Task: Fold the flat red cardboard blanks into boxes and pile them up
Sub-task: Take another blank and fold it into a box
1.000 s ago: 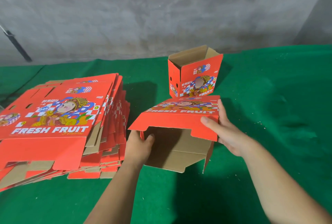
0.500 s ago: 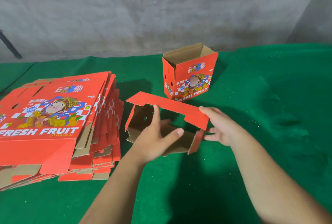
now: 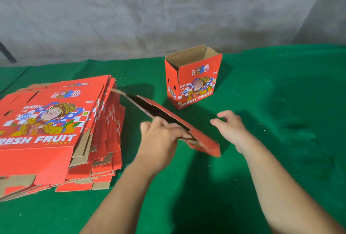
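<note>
The left hand (image 3: 159,140) pinches the near edge of a partly collapsed red blank (image 3: 202,140), fingers curled over the cardboard and thumb beneath it. The blank slants above the green cloth (image 3: 280,121), its far tip reaching up and left to just beside the stack, its near right corner low by the cloth; a dark slit shows between its two layers. The right hand (image 3: 231,128) hovers just right of the blank, apart from it, fingers loosely bent and holding nothing.

To the right of both hands the cloth lies open all the way to the frame edge, dotted with small crumbs. On the left, a tall stack of flat blanks (image 3: 56,130) sits close to the left forearm, its edges fanned and uneven, brown flaps showing.

Behind the blank stands one folded box (image 3: 194,82), upright, top open, brown inside; nothing can be seen in it. Its red front carries a cartoon figure and "FRESH FRUIT". A grey wall (image 3: 168,8) rises behind the cloth.
</note>
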### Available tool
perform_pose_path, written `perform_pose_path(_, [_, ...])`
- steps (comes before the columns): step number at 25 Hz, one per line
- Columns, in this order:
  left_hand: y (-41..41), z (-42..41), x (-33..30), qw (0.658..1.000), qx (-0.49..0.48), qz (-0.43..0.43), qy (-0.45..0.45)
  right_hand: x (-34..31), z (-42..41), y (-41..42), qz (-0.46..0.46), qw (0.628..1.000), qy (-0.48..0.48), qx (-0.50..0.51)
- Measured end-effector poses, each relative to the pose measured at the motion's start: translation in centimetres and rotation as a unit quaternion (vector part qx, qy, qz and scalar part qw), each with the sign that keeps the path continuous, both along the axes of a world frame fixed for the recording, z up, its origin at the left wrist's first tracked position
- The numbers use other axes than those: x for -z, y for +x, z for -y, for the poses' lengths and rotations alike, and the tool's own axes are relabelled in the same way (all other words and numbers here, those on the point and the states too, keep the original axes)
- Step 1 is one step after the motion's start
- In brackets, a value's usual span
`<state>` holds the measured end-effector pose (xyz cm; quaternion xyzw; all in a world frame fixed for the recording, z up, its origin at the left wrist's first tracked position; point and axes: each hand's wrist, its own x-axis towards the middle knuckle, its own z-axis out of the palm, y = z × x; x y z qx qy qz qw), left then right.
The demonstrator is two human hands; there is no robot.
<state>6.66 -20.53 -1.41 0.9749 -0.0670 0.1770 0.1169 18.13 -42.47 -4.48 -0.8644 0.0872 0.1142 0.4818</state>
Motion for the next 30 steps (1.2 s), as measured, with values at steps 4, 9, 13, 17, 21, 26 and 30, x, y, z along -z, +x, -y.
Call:
perform_pose_path(4, [1.5,-1.8,-0.8,0.994,-0.099,0.018,-0.031,-1.3,-2.8,-0.8,0.035,0.986,0.119,-0.109])
perform_pose_path(9, [1.9,-3.0,-1.3,0.998,0.050,0.028,0.005,-3.6,-6.6,-0.7,0.186,0.952,0.121,-0.210])
perform_pose_path(13, [2.8,-6.2,-2.1,0.994,0.071,0.087,0.007,-5.3,-6.5,1.3,0.230,0.941,0.028,-0.247])
perform_pose_path(17, [4.0,-8.5,-2.0,0.997,0.030,0.038,0.053,-5.2,-5.7,3.2,0.185,0.940,-0.120,-0.262])
perform_pose_path(21, [4.5,-9.8,-2.5,0.992,0.111,0.011,0.059,-4.5,-5.5,3.5,0.144,0.944,-0.106,-0.279])
perform_pose_path(26, [5.2,-9.9,-4.7,0.975,0.188,0.015,0.118,-4.1,-6.3,4.4,0.106,0.949,0.024,-0.297])
perform_pose_path(30, [4.9,-12.2,-4.3,0.987,0.139,0.032,0.069,-4.1,-4.8,5.3,0.098,0.950,0.098,-0.281])
